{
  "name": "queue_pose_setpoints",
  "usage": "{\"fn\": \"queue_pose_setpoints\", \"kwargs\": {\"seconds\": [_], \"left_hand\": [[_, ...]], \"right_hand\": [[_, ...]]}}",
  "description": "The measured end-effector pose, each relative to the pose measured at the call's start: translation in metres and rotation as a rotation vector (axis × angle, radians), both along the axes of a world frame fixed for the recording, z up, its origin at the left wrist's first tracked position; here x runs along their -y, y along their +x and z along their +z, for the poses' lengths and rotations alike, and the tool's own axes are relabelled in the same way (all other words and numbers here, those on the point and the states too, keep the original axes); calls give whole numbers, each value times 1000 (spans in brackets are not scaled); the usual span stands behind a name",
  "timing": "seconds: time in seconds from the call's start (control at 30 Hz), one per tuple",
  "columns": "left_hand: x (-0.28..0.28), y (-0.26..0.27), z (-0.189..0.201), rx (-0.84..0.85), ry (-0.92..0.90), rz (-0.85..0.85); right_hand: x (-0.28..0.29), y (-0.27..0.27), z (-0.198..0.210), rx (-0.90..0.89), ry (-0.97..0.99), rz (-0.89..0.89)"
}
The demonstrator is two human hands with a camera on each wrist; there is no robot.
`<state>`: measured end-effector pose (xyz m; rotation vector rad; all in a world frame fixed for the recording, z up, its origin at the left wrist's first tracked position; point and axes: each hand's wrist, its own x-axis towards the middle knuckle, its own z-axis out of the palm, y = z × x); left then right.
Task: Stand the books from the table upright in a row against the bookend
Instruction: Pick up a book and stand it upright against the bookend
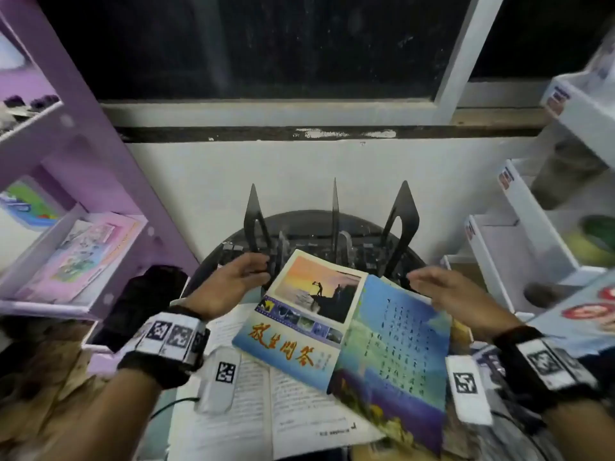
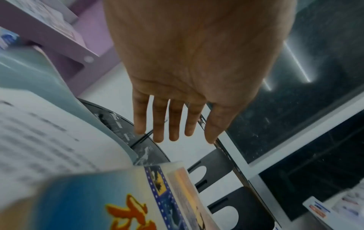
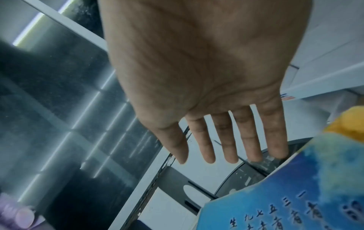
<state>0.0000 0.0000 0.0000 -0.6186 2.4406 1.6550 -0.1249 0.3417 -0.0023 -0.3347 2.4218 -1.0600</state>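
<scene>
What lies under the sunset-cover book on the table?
The sunset-cover book lies on an open book of printed text pages, beside a blue-cover book. What is further beneath, and the table surface there, is covered.

The head view looks down over the bench; each wrist view looks close along its palm toward the bookends, which all three views share.

Glossy paper book, blk metal bookend

Both hands are bare; each wrist wears a black strap carrying a white band of black square markers; a white tagged block sits beside the right strap.
</scene>
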Motion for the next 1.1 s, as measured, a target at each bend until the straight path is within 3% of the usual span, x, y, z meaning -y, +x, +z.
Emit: {"fn": "queue_pose_setpoints", "kwargs": {"seconds": [0.23, 0.5, 0.77, 0.9, 1.1], "left_hand": [[-7, -30, -28, 101, -82, -175], [-15, -29, -27, 110, -312, -359], [-31, -16, -19, 19, -410, -323], [-34, -7, -12, -109, -433, -255], [-33, 5, -6, -310, -288, -175]], "right_hand": [[33, -9, -17, -68, 111, 176], [41, -10, -20, -162, 222, 319], [54, 3, -12, -216, 353, 343], [58, 12, -5, -274, 405, 364], [53, 17, 8, -347, 377, 329]]}}
